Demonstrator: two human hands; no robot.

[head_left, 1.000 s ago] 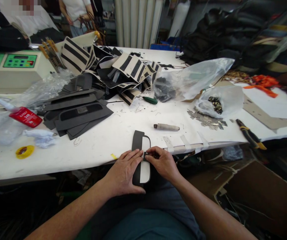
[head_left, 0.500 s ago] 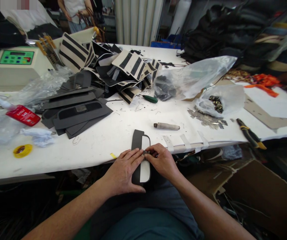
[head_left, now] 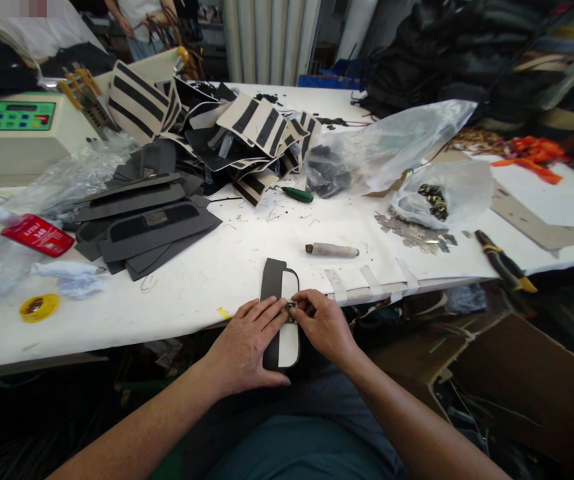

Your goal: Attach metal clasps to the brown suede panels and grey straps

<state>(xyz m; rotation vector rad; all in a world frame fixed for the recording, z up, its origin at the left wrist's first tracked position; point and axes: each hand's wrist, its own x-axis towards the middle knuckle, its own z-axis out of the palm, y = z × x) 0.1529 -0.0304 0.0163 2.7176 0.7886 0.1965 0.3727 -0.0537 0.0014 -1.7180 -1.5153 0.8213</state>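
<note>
A dark grey panel with a white strip (head_left: 289,347) lies at the table's front edge, its near end reaching past the edge. My left hand (head_left: 251,340) rests flat across the panel, fingers stretched out and thumb apart, fingertips near its middle. At those fingertips a small dark metal plate (head_left: 291,313) sits on the white strip. My right hand (head_left: 324,323) pinches at this plate between thumb and forefinger, with the other fingers curled. Beyond both hands lies a tape-wrapped, stick-like tool (head_left: 334,250).
Similar grey panels (head_left: 161,230) are piled at left, near a red glue bottle (head_left: 39,235) and a yellow tape roll (head_left: 39,308). Striped pieces (head_left: 257,123) heap up behind. Flat metal plates (head_left: 417,233), a plastic bag (head_left: 437,207) and pliers (head_left: 504,260) lie right. A person stands behind.
The view has shifted slightly. More of the small metal plate shows between my fingers. Both hands keep nearly the same place on the panel.
</note>
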